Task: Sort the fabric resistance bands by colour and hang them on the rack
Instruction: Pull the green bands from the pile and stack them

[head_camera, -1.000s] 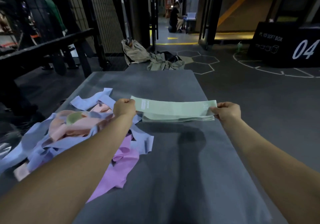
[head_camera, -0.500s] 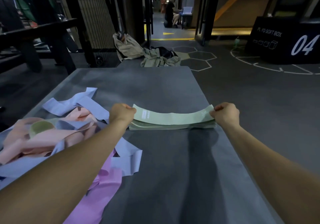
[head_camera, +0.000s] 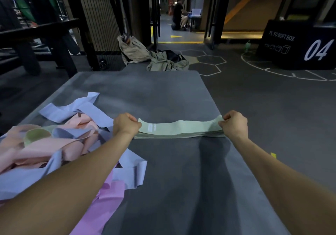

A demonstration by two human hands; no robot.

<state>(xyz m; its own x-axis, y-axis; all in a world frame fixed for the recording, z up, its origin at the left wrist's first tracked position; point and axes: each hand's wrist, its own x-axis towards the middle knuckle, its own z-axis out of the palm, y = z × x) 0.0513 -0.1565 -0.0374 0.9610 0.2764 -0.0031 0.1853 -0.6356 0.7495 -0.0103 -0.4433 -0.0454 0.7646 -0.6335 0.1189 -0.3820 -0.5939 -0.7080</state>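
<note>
At the upper right of my view, the black box [head_camera: 298, 45] reads "PLYO SOFT BOX" and "04" in white. The green band's [head_camera: 180, 130] white label is too blurred to read.

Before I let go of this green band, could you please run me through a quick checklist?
1. Left hand grips one end of the top green band: ok.
2. Right hand grips the other end: ok.
3. Top band lies flat on the green stack: not ok, its middle humps up.
4. Stack is green only: ok as far as its edges show.
5. Stack stands apart from the unsorted pile of blue, pink and purple bands: ok.
6. Pile holds no more green: not ok, an olive-green loop shows in it.
</note>
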